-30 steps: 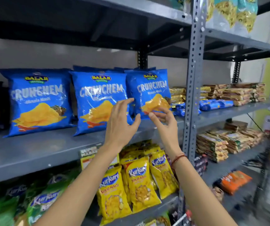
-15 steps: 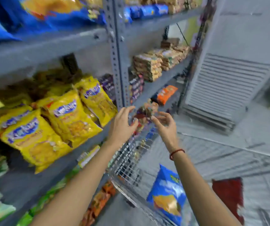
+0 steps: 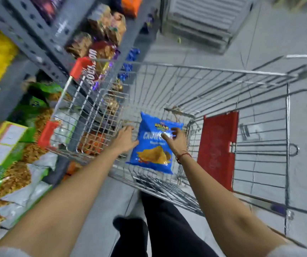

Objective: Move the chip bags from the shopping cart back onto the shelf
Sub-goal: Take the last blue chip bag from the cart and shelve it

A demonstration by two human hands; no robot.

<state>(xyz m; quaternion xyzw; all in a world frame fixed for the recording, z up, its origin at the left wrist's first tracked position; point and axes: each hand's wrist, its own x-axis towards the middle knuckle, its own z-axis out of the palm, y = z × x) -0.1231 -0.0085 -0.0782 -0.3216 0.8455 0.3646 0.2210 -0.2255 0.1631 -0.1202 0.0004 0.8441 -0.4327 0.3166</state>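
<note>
Arms: both were bare from wrist to above the elbow, reaching toward the silver wire shopping cart (image 3: 213,71).
Sleeves: pale, light-coloured short sleeve edges showed at the bottom corners, blurred.
Left hand (image 3: 124,139): bare, without rings or a band that could be seen.
Right hand (image 3: 175,140): bare; a thin red thread bracelet (image 3: 183,155) circled its wrist, nearer the cart's red plastic seat flap (image 3: 217,151).
Legs: dark black trousers (image 3: 167,225) showed below the cart's near edge.

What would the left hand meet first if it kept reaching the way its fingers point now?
Most likely the left edge of the blue chip bag in the shopping cart. The left hand already looks at or touching that edge, though depth is unclear.
</note>
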